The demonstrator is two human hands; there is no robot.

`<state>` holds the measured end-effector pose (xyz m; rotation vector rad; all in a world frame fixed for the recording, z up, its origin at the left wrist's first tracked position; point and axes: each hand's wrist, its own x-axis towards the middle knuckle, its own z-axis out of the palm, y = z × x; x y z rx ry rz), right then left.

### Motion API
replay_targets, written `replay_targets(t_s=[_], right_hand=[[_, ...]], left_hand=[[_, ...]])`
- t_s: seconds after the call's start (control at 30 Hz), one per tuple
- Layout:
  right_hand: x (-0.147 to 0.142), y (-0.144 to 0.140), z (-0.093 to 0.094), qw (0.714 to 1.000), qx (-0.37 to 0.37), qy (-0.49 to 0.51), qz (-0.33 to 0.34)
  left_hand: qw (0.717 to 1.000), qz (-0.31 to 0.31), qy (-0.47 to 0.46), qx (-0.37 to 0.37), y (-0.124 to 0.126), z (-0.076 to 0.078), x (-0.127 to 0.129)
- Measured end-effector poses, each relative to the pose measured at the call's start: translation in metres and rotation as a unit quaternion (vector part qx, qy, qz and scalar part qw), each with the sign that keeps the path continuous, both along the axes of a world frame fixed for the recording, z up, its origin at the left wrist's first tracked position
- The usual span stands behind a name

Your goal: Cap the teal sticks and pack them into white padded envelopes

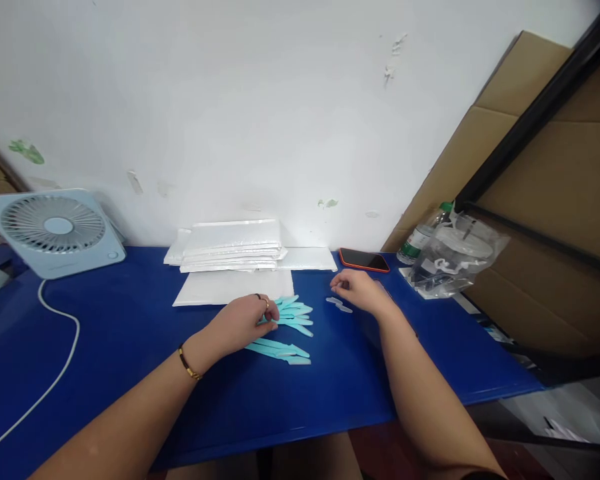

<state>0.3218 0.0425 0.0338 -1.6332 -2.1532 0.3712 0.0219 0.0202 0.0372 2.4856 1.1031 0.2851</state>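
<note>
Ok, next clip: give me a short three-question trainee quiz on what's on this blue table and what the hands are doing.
1. True or false: the left hand rests on the turquoise strips.
2. What lies on the blue table just in front of the right hand? A) a pair of scissors B) small pale caps C) a roll of tape
3. Which object stands at the far left of the table, with a white cable running from it?

Key
1. True
2. B
3. The small fan
</note>
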Motion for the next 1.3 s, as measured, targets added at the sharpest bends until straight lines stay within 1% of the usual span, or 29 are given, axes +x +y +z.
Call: replay_targets(t_s=[0.07, 0.1, 0.2, 0.33, 0.4, 0.47, 0.57, 0.6, 0.67, 0.73, 0.83, 0.93, 1.03, 1.1, 1.3], right_hand=[[0.001, -0.001, -0.003, 0.998, -0.030, -0.047, 0.004], [-0.001, -0.001, -0.004, 0.997, -0.043, -0.066, 0.004], [-0.012, -0.002, -0.007, 0.991, -0.061, -0.120, -0.005], [-0.028, 0.001, -0.011, 0.982, -0.009, -0.188, -0.008], [-0.032, 0.004, -0.015, 0.982, 0.013, -0.189, -0.008], [-0.033, 0.005, -0.017, 0.989, 0.021, -0.144, 0.005], [-0.027, 0.003, -0.014, 1.000, 0.006, 0.003, 0.024], [-0.025, 0.001, -0.011, 0.998, -0.013, 0.060, 0.029], [-0.022, -0.005, -0.002, 0.984, -0.069, 0.154, 0.047], [-0.022, -0.010, 0.007, 0.965, -0.130, 0.209, 0.086], [-0.027, -0.016, 0.013, 0.947, -0.177, 0.229, 0.138], [-0.032, -0.017, 0.010, 0.943, -0.180, 0.231, 0.158], [-0.036, -0.015, 0.004, 0.943, -0.177, 0.230, 0.163], [-0.036, -0.015, 0.003, 0.944, -0.177, 0.225, 0.167], [-0.032, -0.019, 0.015, 0.951, -0.158, 0.224, 0.146]], left_hand=[[0.999, -0.047, 0.022, -0.017, -0.003, 0.002, -0.001], [0.998, -0.059, 0.032, -0.021, -0.003, 0.002, -0.001], [0.996, -0.064, 0.065, -0.026, -0.004, 0.001, 0.000], [0.996, -0.041, 0.083, -0.012, -0.005, 0.002, 0.002], [0.997, -0.030, 0.078, 0.000, -0.006, 0.003, 0.001], [0.997, -0.027, 0.075, 0.001, -0.006, 0.003, 0.000], [0.997, -0.022, 0.080, 0.001, -0.005, 0.001, 0.000], [0.997, -0.015, 0.077, 0.005, -0.005, 0.000, 0.000], [0.998, 0.006, 0.057, 0.006, -0.002, -0.002, 0.001], [0.999, 0.032, 0.029, -0.007, 0.002, -0.004, 0.000], [0.997, 0.070, -0.001, -0.018, 0.007, -0.004, -0.001], [0.996, 0.082, -0.013, -0.015, 0.009, -0.004, -0.002], [0.997, 0.081, -0.014, -0.014, 0.009, -0.004, -0.002], [0.997, 0.081, -0.011, -0.014, 0.009, -0.004, -0.001], [0.997, 0.082, -0.005, -0.013, 0.010, -0.004, -0.003]])
